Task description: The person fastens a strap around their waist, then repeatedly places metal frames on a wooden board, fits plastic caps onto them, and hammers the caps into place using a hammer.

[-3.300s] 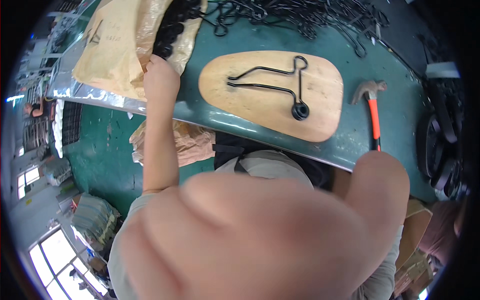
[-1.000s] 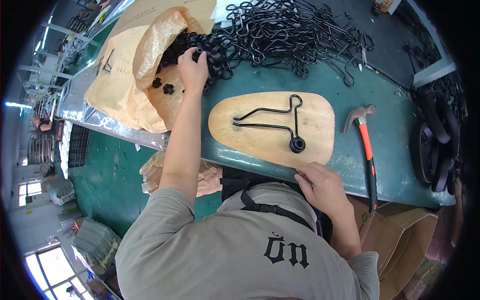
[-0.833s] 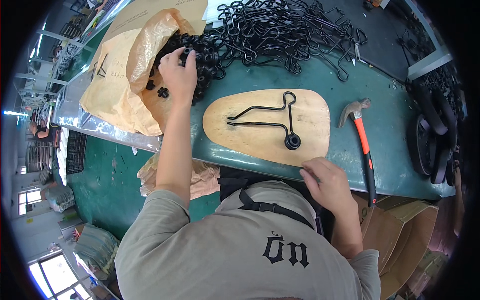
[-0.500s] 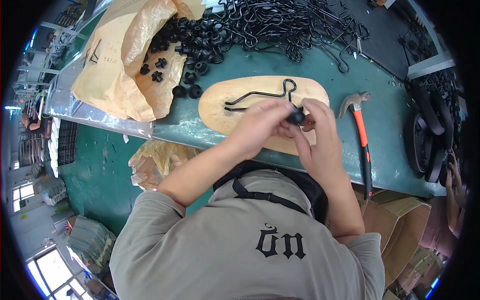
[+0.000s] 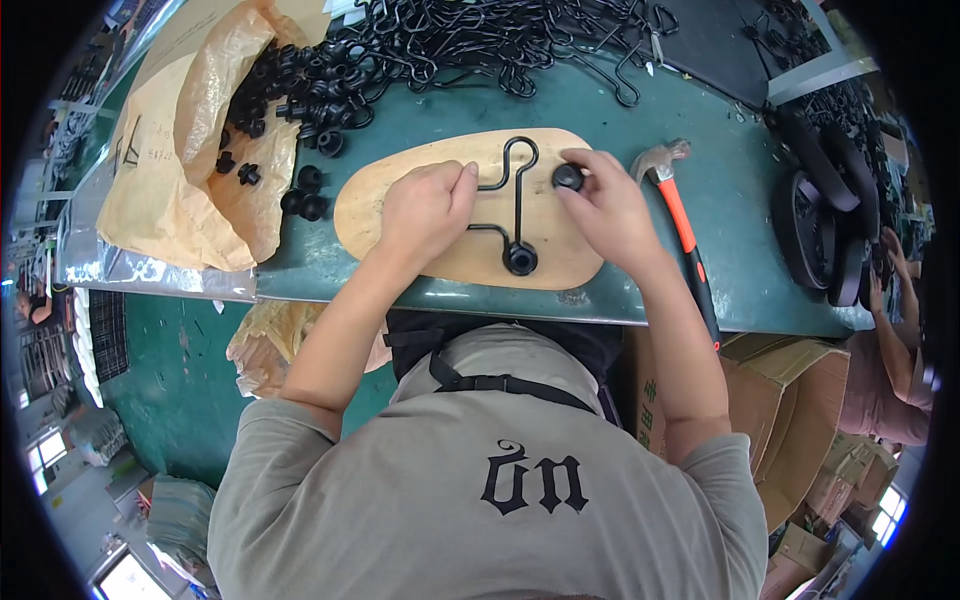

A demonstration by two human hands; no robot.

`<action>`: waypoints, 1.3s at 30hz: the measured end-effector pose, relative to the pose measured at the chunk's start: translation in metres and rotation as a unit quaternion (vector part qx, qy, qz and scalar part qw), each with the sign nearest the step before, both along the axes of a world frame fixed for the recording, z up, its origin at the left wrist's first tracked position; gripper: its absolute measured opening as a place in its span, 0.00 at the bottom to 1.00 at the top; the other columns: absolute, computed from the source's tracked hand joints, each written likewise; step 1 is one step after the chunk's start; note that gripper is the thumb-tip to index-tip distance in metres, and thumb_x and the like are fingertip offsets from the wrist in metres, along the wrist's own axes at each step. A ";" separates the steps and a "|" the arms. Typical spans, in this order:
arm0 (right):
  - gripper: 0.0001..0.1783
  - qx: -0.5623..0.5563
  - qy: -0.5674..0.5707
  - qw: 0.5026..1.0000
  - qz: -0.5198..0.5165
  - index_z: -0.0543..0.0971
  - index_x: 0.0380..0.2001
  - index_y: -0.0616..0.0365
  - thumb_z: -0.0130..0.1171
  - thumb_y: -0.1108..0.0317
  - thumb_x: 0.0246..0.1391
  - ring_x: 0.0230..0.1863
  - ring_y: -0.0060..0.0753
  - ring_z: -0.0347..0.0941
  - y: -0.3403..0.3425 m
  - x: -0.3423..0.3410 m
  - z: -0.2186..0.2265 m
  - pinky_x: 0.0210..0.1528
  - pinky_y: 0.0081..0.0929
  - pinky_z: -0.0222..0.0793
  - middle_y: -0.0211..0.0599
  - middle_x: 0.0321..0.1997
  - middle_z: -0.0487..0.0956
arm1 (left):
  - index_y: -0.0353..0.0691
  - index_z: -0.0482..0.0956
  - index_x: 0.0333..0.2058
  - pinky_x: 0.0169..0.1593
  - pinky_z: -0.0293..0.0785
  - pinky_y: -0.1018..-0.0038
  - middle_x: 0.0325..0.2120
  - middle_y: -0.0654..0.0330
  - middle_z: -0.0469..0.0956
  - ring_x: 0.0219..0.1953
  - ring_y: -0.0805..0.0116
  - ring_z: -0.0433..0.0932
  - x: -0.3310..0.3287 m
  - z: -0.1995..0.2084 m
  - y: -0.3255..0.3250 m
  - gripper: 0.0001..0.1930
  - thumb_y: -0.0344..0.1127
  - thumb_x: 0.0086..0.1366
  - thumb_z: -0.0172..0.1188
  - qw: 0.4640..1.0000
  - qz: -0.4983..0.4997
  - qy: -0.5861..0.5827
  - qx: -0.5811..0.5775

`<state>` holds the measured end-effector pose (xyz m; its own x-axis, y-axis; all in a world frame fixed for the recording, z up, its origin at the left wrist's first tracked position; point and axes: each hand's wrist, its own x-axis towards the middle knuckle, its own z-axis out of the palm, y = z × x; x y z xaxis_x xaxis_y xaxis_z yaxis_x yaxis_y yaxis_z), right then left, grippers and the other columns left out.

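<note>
On an oval wooden board (image 5: 450,152) lies a bent black metal rod (image 5: 518,205) with a rounded loop at its far end. A round black rubber bushing (image 5: 520,258) sits at the rod's near corner. My left hand (image 5: 430,205) is closed in a fist around the rod's left ends and hides them. Between thumb and fingers of my right hand (image 5: 612,208) is a second black rubber bushing (image 5: 568,177), held over the board's right side, apart from the rod.
An orange-and-black claw hammer (image 5: 680,225) lies right of the board. Loose bushings (image 5: 305,85) spill from a brown paper bag (image 5: 165,190) at left. Bent rods (image 5: 470,40) are heaped at the back. Black rings (image 5: 820,215) and another person's hands (image 5: 890,265) are at far right.
My hands have moved apart from a bushing they held together. A bushing now shows at the rod's near corner. My left hand has closed on the rod, and my right holds a bushing.
</note>
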<state>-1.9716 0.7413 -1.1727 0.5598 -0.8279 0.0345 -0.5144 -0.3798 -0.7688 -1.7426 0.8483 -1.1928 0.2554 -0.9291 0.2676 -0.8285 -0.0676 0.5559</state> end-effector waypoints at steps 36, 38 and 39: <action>0.16 0.156 -0.199 0.963 -0.087 0.72 0.45 0.62 0.45 0.59 0.80 0.20 0.15 0.62 0.089 -0.026 0.108 0.22 0.17 0.59 0.27 0.27 0.70 | 0.21 0.79 0.48 0.76 0.56 0.48 0.58 0.31 0.75 0.67 0.34 0.67 0.017 -0.030 -0.029 0.20 0.37 0.77 0.49 0.990 0.115 -0.075 -0.046; 0.14 0.065 -0.283 0.956 -0.041 0.70 0.47 0.62 0.44 0.61 0.79 0.22 0.15 0.63 0.092 -0.025 0.113 0.24 0.16 0.59 0.27 0.29 0.71 | 0.22 0.76 0.58 0.77 0.55 0.51 0.63 0.34 0.71 0.72 0.35 0.61 0.017 -0.016 -0.032 0.23 0.39 0.79 0.47 0.992 0.093 -0.076 0.046; 0.14 0.066 -0.278 0.957 -0.039 0.70 0.47 0.62 0.44 0.61 0.79 0.22 0.15 0.63 0.090 -0.025 0.108 0.24 0.16 0.59 0.27 0.29 0.71 | 0.22 0.76 0.58 0.77 0.55 0.51 0.63 0.34 0.71 0.72 0.35 0.61 0.017 -0.017 -0.033 0.23 0.39 0.79 0.47 0.992 0.096 -0.071 0.046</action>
<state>-1.9969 0.8310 -1.0646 0.4216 -0.8840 0.2022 -0.0335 -0.2381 -0.9707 -1.7260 0.8158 -1.2098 0.3952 -0.8895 0.2292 -0.8652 -0.2766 0.4182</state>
